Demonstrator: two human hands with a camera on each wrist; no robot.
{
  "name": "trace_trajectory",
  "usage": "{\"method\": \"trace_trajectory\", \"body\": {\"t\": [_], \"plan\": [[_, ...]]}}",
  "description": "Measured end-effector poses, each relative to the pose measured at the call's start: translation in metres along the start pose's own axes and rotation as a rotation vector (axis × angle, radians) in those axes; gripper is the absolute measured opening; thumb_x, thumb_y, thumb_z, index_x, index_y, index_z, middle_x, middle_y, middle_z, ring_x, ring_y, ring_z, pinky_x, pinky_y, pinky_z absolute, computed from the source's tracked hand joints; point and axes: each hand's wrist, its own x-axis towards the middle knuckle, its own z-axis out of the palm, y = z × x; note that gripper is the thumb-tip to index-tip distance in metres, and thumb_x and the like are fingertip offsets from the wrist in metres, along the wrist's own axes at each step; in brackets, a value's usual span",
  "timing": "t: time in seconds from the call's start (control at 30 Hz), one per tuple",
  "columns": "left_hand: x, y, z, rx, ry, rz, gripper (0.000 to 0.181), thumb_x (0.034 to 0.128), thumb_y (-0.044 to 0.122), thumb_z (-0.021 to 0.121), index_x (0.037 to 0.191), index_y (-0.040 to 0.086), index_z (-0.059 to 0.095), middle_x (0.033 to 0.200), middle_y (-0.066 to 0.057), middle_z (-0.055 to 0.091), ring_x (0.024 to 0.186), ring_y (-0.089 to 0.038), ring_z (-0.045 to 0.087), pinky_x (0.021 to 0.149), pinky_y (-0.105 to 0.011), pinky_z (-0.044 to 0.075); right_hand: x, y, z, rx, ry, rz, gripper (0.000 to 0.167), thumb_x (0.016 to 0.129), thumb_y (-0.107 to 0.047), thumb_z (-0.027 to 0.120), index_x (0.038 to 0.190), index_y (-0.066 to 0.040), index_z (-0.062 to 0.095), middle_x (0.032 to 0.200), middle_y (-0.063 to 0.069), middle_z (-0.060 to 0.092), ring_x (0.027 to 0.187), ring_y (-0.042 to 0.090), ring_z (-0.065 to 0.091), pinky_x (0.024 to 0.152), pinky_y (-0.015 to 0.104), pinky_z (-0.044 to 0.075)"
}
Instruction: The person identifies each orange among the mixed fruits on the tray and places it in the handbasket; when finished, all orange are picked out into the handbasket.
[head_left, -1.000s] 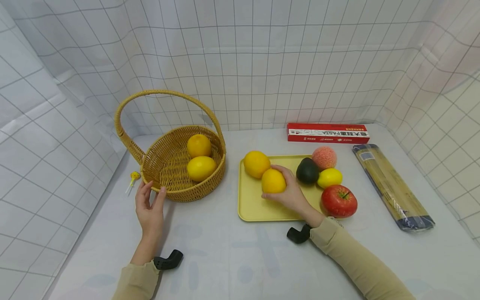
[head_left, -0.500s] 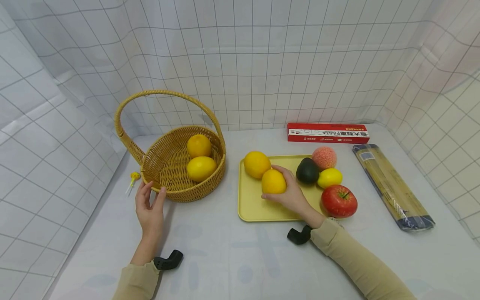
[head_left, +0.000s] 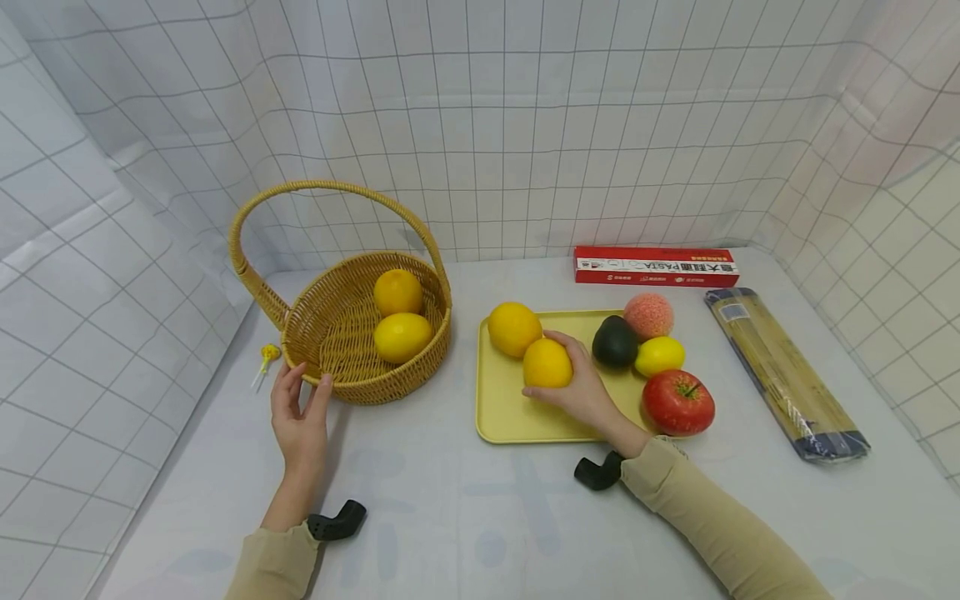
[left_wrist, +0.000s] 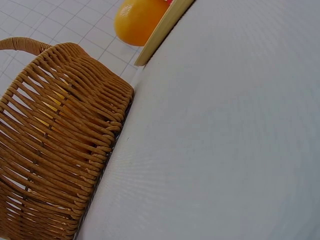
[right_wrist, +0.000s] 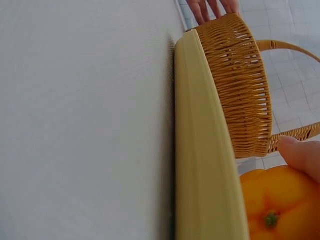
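Note:
In the head view my right hand (head_left: pixel 583 390) grips an orange fruit (head_left: pixel 547 363) over the yellow tray (head_left: pixel 501 421), thumb in front and fingers behind. A second orange fruit (head_left: pixel 513 329) touches it at the upper left. My left hand (head_left: pixel 302 421) rests its fingertips and thumb on the near rim of the wicker basket (head_left: pixel 390 387), which holds an orange (head_left: pixel 398 292) and a yellow lemon (head_left: pixel 402 337). The right wrist view shows the gripped orange fruit (right_wrist: pixel 285 200) beside the tray's side (right_wrist: pixel 200 140), with my thumb against it.
On the tray's right side are a dark green avocado (head_left: pixel 616 342), a pink ball-like fruit (head_left: pixel 648 316), a small lemon (head_left: pixel 660 357) and a red apple (head_left: pixel 678 403). Behind stands a red pasta box (head_left: pixel 656 267); a noodle packet (head_left: pixel 786 373) lies right, a lollipop (head_left: pixel 268 353) left.

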Motion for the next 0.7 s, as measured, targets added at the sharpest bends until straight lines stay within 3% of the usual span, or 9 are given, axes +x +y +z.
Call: {"method": "trace_trajectory", "body": {"t": [0.2,0.47,0.7], "plan": [[-0.005,0.012,0.004,0.006,0.000,0.004,0.042,0.0902,0.006,0.061,0.126,-0.009,0.044,0.150,-0.011,0.023,0.136,-0.027,0.027,0.104,-0.020,0.036,-0.001,-0.001,-0.001,0.023,0.012,0.011,0.085,0.070,-0.027,0.083,0.140,-0.026,0.034,0.137,0.006,0.035,0.115,0.029,0.041,0.099,0.050,0.040],[0.002,-0.008,-0.001,-0.008,0.005,0.004,0.044,0.0891,0.008,0.064,0.127,-0.005,0.046,0.150,-0.004,0.024,0.136,-0.024,0.028,0.103,-0.020,0.037,-0.002,-0.010,-0.006,0.024,0.061,-0.021,0.084,0.070,-0.030,0.083,0.139,-0.029,0.036,0.139,0.004,0.036,0.113,0.029,0.044,0.096,0.050,0.042],[0.003,-0.011,-0.001,-0.015,0.016,0.009,0.044,0.0886,0.009,0.065,0.126,-0.005,0.046,0.150,-0.002,0.025,0.136,-0.023,0.029,0.103,-0.020,0.037,-0.001,-0.034,-0.011,0.037,0.085,-0.097,0.082,0.071,-0.025,0.083,0.140,-0.026,0.037,0.139,0.005,0.039,0.114,0.030,0.044,0.097,0.050,0.042]]}}
